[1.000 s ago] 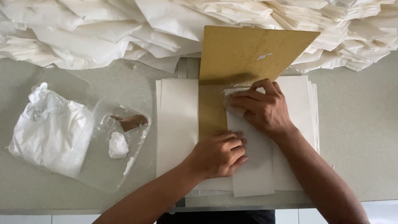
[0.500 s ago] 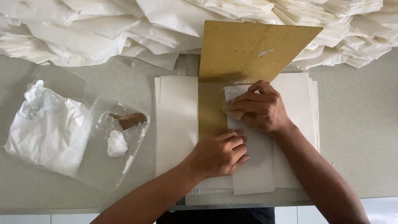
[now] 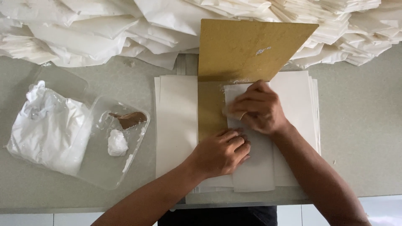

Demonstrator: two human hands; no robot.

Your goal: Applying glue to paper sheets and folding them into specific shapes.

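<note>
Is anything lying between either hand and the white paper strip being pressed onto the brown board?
Nothing visible does. The left hand rests flat on the white paper strip near its left edge, and the right hand presses its upper end against the brown board. The clear plastic tray sits apart on the left.

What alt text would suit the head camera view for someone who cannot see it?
Two hands, left hand and right hand, press a white paper strip onto a stack of white sheets beside a tan board. A clear tray sits to the left.
</note>
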